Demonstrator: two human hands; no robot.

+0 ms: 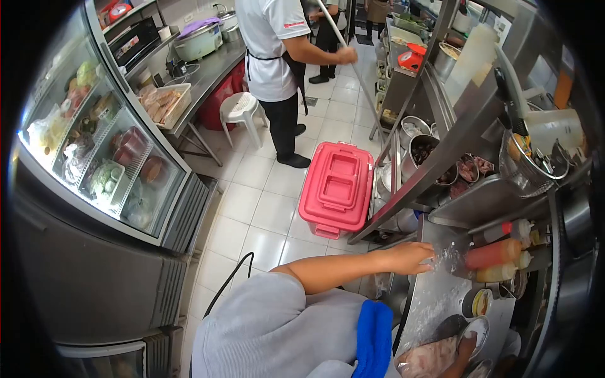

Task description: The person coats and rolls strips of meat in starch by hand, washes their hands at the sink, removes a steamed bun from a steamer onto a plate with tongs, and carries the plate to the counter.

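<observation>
My left hand (409, 257) lies at the edge of a steel counter (425, 302) dusted with white powder. Its fingers are slightly bent and apart, with nothing visible in them. At the bottom right, my right hand (467, 346) grips the rim of a small round bowl (480, 329) that has white stuff inside. Beside that hand is a clear plastic bag of pale pinkish food (425, 360), probably raw meat. A round yellow-labelled tub (482, 302) stands just past the bowl. Squeeze bottles with red sauce (493, 254) and yellow sauce (496, 273) lie on their sides at the back.
A red lidded bin (338, 189) stands on the tiled floor to my left. Beyond it, a person in a white shirt (271, 57) holds a long pole (359, 69). Behind me is a lit glass-door fridge (104, 145). A utensil basket (529, 167) hangs above the counter.
</observation>
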